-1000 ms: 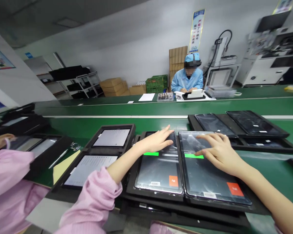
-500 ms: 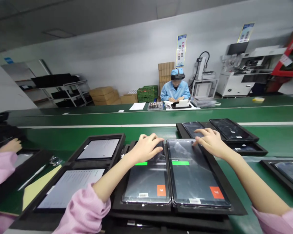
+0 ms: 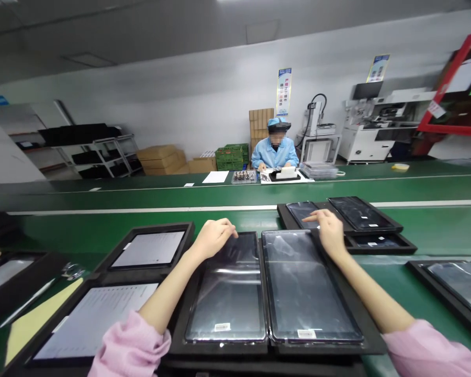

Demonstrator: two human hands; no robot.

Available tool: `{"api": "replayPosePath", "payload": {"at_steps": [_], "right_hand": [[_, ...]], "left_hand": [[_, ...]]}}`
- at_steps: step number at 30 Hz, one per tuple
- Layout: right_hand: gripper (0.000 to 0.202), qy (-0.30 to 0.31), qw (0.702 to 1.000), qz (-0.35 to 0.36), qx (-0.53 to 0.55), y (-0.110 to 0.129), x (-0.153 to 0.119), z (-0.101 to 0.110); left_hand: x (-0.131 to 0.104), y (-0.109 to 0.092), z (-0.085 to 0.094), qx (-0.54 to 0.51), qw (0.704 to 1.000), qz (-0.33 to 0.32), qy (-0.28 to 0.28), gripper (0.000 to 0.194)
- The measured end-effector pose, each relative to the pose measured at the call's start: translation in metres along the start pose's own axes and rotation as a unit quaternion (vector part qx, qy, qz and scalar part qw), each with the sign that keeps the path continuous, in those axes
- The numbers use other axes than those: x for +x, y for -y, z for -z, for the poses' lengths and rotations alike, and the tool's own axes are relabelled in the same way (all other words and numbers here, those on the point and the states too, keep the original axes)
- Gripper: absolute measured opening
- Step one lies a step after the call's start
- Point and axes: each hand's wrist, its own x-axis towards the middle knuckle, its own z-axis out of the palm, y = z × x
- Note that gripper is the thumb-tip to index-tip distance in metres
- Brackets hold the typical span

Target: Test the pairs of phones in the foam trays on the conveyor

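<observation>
left fingers (image 3: 227, 225) loosely bent, right fingers (image 3: 312, 217) part-spread, both empty, near far edges of tablets (image 3: 308, 290), narrow gap between

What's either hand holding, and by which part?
Nothing visibly held: left hand near top of center-left tablet, right hand near top of center-right tablet.

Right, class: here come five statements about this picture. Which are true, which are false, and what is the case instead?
1. The left hand is by the far end of a dark-screened tablet. True.
2. The right hand grips a screwdriver. False: it holds nothing visible.
3. The co-worker wears a blue cap. True.
4. Green crates stand right of the co-worker in the picture. False: the crates are to the left.
5. A tablet with a pale, lit screen lies left of the left hand. True.
</observation>
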Motion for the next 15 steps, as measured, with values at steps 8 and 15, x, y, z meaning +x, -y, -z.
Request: {"api": "replayPosePath", "payload": {"at_steps": [8, 15], "right_hand": [[0.054, -0.045, 0.999, -0.025, -0.004, 0.009, -0.009, -0.022], [0.047, 0.012, 0.998, -0.056, -0.033, 0.021, -0.005, -0.016]], "left_hand": [[0.02, 0.005, -0.02, -0.015, 1.0, 0.0, 0.002, 0.092], [0.052, 0.003, -0.022, -0.024, 0.997, 0.031, 0.071, 0.093]]}}
